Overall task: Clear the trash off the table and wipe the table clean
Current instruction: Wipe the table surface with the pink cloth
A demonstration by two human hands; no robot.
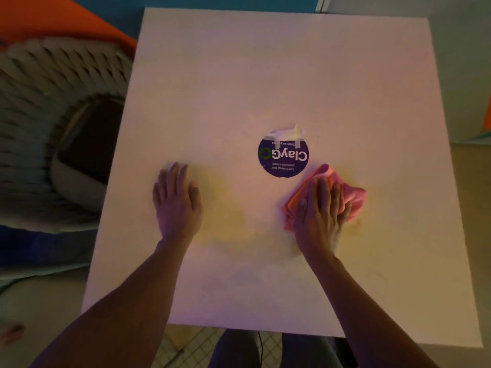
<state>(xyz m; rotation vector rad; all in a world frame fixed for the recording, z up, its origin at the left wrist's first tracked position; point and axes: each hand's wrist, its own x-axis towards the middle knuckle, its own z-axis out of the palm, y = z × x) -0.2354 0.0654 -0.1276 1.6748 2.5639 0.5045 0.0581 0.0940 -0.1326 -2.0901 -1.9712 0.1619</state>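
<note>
White table [265, 75] | round sticker [283, 157] | woven chair [53, 115] left

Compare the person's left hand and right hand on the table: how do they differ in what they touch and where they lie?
The left hand lies bare and flat on the table; the right hand presses on a pink cloth. The left hand rests left of the round purple sticker, clear of it; the right hand lies just below and right of it. Both have fairly straight fingers, palms down, pointing away from the person.
</note>
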